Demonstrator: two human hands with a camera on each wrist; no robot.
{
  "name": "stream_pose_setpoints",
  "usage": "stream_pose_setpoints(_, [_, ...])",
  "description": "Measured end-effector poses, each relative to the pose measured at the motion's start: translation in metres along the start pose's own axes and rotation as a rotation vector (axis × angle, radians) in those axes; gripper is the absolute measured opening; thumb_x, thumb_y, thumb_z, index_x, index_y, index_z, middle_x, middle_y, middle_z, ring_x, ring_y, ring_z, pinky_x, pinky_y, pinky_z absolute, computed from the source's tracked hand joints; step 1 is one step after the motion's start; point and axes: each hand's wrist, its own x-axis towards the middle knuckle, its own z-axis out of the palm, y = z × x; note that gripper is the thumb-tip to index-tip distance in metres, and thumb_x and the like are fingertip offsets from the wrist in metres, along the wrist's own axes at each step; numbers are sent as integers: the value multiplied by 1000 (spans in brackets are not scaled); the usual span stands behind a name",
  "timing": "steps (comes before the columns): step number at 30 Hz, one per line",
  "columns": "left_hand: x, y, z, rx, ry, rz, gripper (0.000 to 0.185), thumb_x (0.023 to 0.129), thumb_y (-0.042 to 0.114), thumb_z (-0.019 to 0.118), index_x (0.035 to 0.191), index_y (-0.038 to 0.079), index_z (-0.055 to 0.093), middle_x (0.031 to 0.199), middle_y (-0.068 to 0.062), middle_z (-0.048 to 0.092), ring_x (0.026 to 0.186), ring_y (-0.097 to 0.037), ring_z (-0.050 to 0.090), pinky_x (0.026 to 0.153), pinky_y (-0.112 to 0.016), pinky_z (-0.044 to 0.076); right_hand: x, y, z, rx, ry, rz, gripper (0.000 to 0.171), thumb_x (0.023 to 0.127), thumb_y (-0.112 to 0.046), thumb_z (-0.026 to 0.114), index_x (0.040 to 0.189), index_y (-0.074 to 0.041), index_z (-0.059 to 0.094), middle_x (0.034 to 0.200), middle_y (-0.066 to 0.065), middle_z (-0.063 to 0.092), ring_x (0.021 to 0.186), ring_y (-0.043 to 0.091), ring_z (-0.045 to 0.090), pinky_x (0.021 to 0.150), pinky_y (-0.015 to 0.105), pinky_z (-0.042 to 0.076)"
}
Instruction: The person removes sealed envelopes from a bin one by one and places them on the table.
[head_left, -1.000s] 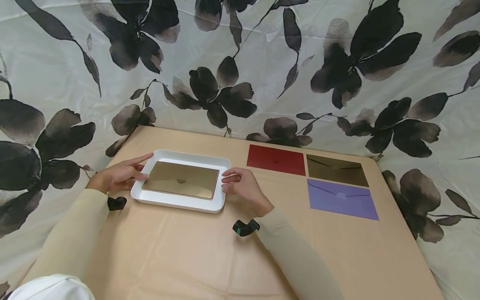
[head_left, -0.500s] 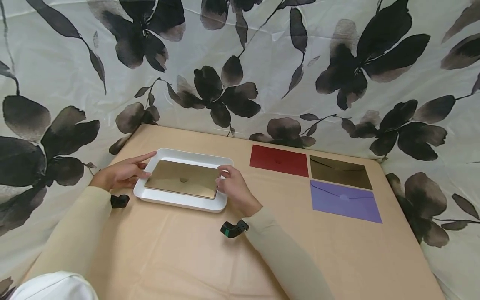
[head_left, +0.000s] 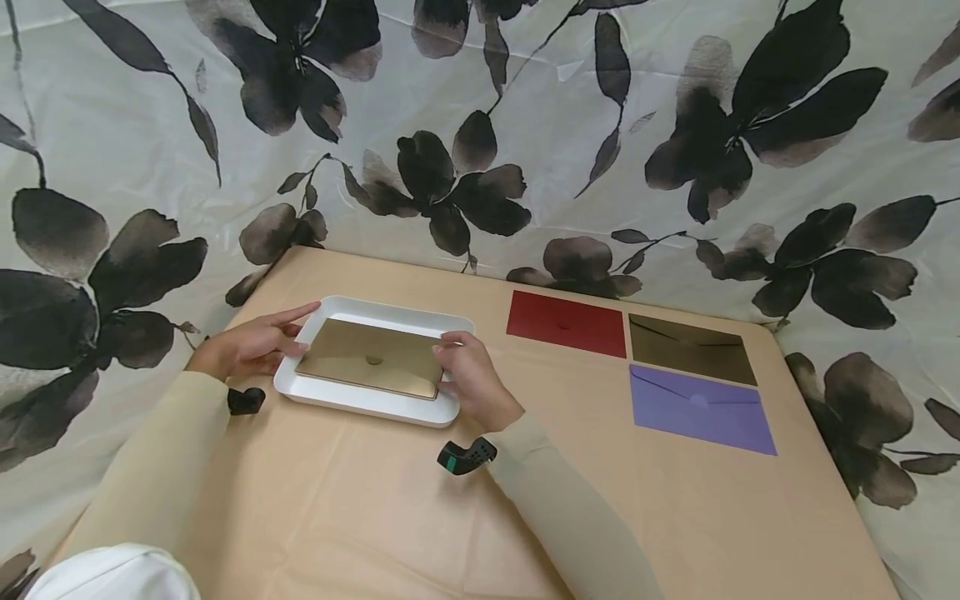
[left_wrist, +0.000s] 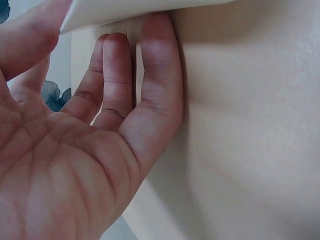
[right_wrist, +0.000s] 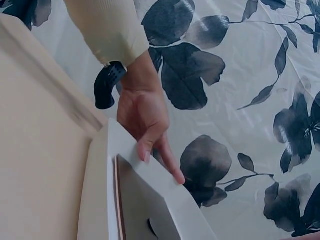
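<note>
White tray [head_left: 352,407] at tan table [head_left: 360,500]; cannot tell whether fully resting. Gold envelope [head_left: 360,352] inside tray, lying flat. Left hand [head_left: 258,343]: thumb on tray's left rim, fingers beneath, clamped on tray. Right hand [head_left: 478,379]: thumb and fingers clamped on envelope's right end. Red envelope [head_left: 566,323], bronze envelope [head_left: 692,348], purple envelope [head_left: 701,408] grouped right, apart from tray.

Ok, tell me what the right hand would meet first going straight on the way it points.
Most likely the gold envelope in the white tray: the right hand is right at the envelope's end, though actual contact is hard to judge.
</note>
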Motion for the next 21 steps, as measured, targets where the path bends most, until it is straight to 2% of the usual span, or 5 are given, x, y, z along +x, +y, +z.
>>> stream_pose_setpoints(9, [0, 1, 2, -25, -1, -4, 94, 102, 7, 59, 167, 37, -3, 171, -27, 12, 143, -46, 42, 101, -54, 56, -5, -6, 0, 23, 5, 3, 45, 105, -7, 51, 148, 4, 41, 155, 23, 42, 144, 38, 38, 119, 69, 33])
stream_pose_setpoints(16, [2, -1, 0, -23, -2, -1, 94, 103, 6, 58, 166, 38, -3, 172, -27, 10, 146, -49, 38, 103, -57, 54, -9, -10, 0, -70, 3, -39, 48, 102, -2, 56, 148, 2, 44, 162, 19, 38, 141, 38, 49, 118, 60, 41])
stream_pose_setpoints(21, [3, 0, -1, -15, -2, -8, 93, 103, 7, 58, 166, 38, -3, 172, -27, 12, 146, -49, 39, 104, -57, 54, -9, -11, -2, -106, 44, -45, 49, 99, -1, 60, 146, 2, 47, 158, 21, 43, 128, 35, 60, 112, 53, 49])
